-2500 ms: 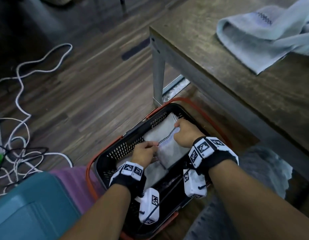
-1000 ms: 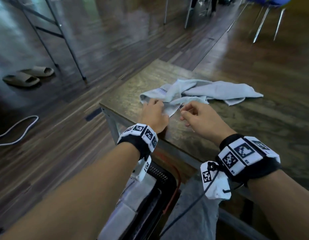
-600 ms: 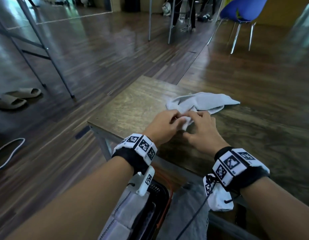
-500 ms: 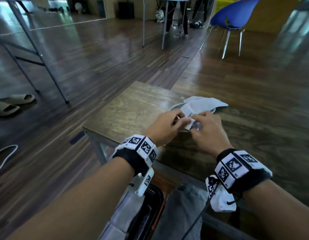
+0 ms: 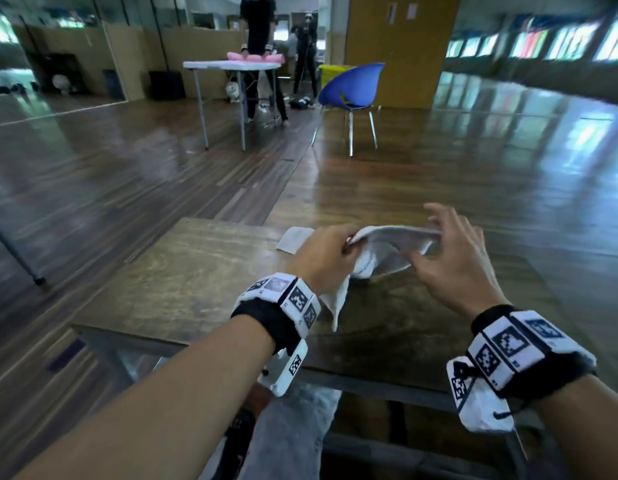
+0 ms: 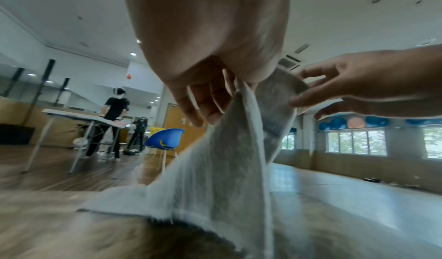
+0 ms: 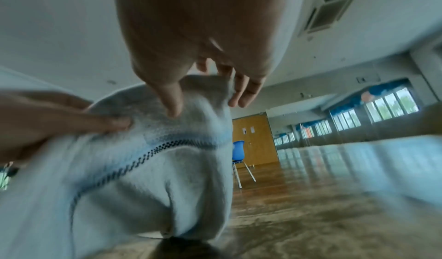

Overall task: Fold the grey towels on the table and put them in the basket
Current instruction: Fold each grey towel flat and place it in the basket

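One grey towel (image 5: 387, 251) with a dark checked stripe (image 7: 134, 165) hangs bunched above the wooden table (image 5: 196, 278), its lower end trailing on the tabletop. My left hand (image 5: 330, 252) grips its left end in curled fingers (image 6: 210, 102). My right hand (image 5: 446, 258) pinches the right end, thumb (image 7: 172, 102) in front and fingers (image 7: 241, 93) behind. The two hands are a short way apart with the towel's top edge stretched between them. A dark bit of the basket (image 5: 236, 427) shows under the table's near edge by my knee; its inside is hidden.
The table's near edge (image 5: 335, 372) runs just behind my wrists. On the open wooden floor beyond stand a blue chair (image 5: 352, 88) and a white folding table (image 5: 231, 65) where another person works. My grey trouser leg (image 5: 293, 431) is below the table.
My hands left the basket, where they had laid a folded towel, and went up to the table. They gathered the loose towel, lifted it and moved apart.
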Demonstrator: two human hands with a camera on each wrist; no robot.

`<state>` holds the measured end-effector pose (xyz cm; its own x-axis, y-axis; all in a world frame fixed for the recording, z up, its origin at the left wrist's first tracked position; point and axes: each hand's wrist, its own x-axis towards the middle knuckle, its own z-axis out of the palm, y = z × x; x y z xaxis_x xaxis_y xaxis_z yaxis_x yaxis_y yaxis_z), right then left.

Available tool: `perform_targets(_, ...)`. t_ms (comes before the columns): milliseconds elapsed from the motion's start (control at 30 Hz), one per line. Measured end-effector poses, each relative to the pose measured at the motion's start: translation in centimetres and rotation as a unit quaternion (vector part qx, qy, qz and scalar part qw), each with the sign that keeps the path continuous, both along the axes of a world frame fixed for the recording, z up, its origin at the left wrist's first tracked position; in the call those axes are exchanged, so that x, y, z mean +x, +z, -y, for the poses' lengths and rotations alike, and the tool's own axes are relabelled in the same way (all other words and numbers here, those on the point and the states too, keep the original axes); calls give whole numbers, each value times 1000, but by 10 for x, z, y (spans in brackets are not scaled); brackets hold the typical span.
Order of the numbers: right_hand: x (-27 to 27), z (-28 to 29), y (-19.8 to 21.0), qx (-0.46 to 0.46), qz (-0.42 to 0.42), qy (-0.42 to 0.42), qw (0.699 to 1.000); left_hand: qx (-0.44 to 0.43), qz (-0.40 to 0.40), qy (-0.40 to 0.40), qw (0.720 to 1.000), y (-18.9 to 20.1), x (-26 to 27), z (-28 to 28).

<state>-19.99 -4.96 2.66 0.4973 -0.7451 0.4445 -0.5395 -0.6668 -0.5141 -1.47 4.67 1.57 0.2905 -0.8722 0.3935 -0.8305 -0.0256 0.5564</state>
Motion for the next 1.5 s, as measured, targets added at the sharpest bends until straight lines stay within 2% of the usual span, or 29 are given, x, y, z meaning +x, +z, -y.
perform_targets(167, -35, 0, 3, -27, -50, -4, 998, -2, 30, -77, 997, 35, -49, 25)
perform_targets(267, -53, 5, 8, 3, -8, -4, 1000, 20, 60, -81, 995, 51, -64, 28)
perform_targets(367, -69, 14, 14, 17, 44, -51, 998, 34, 95, -41, 994, 59, -64, 27)
perform_targets(467, -82, 19, 22, -24, 78, -83, 993, 34, 102, 20, 994, 63, -54, 23)
perform_targets(533, -86, 20, 27, -42, 89, -98, 990, 24, 88, 43, 995, 66, -47, 18)
perform_targets(633, -92, 17, 36, -12, 74, -115, 990, -21, 83, 97, 992, 71, -40, 8)
perform_targets(767, -98, 9, 52, -2, 65, -78, 995, -43, 91, 130, 986, 91, -35, -8)
perform_targets(833, -98, 6, 61, -2, 80, -16, 997, -50, 84, 139, 985, 104, -32, -17)
perform_targets(900, -97, 6, 69, 14, 42, 31, 999, -63, 80, 149, 984, 113, -29, -24)
perform_targets(1000, -96, 8, 79, 7, -14, 6, 1000, -77, 75, 155, 982, 121, -28, -35)
perform_targets(1100, -96, 11, 84, -15, 15, -56, 998, -92, 53, 157, 982, 124, -24, -43)
perform_targets(1200, -95, 11, 83, 16, 50, -66, 996, -115, 15, 127, 985, 121, -18, -48)
perform_targets(1267, -93, 8, 76, 57, 54, -57, 995, -92, -5, 114, 989, 115, -12, -52)
perform_targets(1400, -88, 7, 57, 115, 28, -30, 992, -6, 4, 103, 995, 95, 3, -54)
perform_targets(1500, -84, 7, 42, 116, 6, -25, 993, 11, -25, 87, 996, 81, 8, -51)
